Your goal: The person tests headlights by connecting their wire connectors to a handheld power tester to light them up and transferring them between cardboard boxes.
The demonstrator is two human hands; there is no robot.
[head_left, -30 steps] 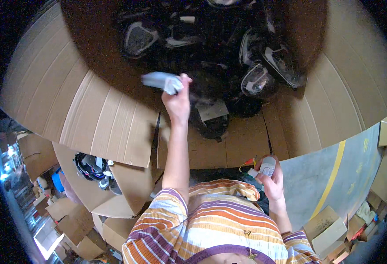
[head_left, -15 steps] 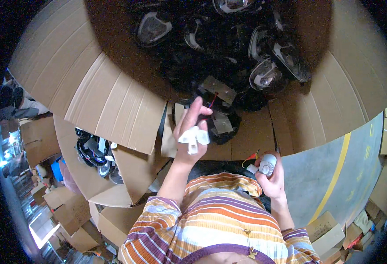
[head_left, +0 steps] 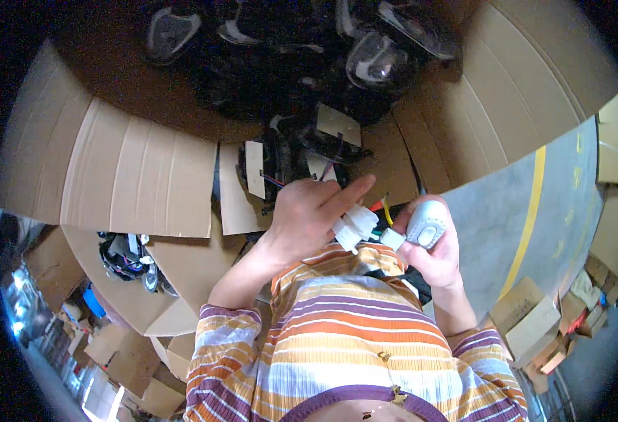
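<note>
My left hand [head_left: 307, 216] is closed around several white plastic connectors [head_left: 356, 226], its index finger stretched out toward the right. In my right hand [head_left: 441, 254] is a rounded light grey handheld device [head_left: 427, 224] with an oval button. A small white plug [head_left: 393, 239] shows by the right thumb, close to the connectors. Coloured wires [head_left: 385, 209], red, yellow and green, show between the two hands; where they end is hidden. Just beyond my left hand are dark lamp units with pale flat plates [head_left: 338, 124] and thin wires.
A large open carton [head_left: 140, 169] with several dark, clear-fronted lamps [head_left: 377, 62] stands ahead of me. To the left, a smaller carton [head_left: 172, 316] holds more wired parts [head_left: 125, 256]. On the right, a yellow line [head_left: 530, 218] runs along the grey floor, with cartons [head_left: 530, 323] beside it.
My left hand has turned over and come right and nearer, bringing the white connectors beside the plug. My right hand has risen slightly with the grey device. The whole view has shifted.
</note>
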